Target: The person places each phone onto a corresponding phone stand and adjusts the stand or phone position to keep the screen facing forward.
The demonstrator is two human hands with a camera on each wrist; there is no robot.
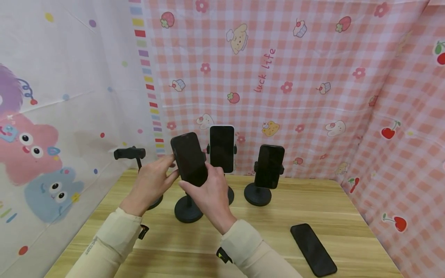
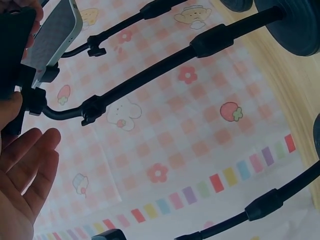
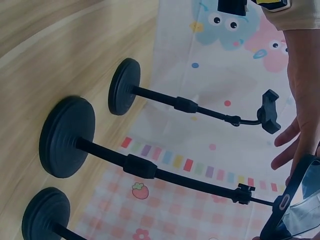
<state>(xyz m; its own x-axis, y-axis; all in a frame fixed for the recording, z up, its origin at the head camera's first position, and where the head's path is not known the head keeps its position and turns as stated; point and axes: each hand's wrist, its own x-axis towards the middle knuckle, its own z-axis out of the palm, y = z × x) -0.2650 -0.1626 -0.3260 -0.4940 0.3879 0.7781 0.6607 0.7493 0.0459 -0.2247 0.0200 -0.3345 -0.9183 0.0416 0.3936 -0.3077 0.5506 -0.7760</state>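
Note:
A black smartphone [image 1: 189, 158] leans upright at the clamp of a black phone holder [image 1: 188, 210]. My right hand [image 1: 212, 189] grips its lower right part, thumb across the front and the other fingers behind. At the left edge, my left hand [image 1: 151, 183] pinches the clamp's side, thumb and forefinger close to the phone's edge. Its other fingers stick out beneath the clamp in the left wrist view. The holder's jointed pole [image 2: 145, 75] shows there, and its round base [image 3: 67, 137] rests on the table in the right wrist view.
Behind stands a holder with a white-edged phone [image 1: 221, 148]; right of it another holder carries a black phone [image 1: 269, 166]. A holder with a bare clamp [image 1: 129, 153] stands left. One phone [image 1: 313, 249] lies on the wooden table [image 1: 278, 231] at front right. Patterned cloth [image 1: 278, 77] hangs behind.

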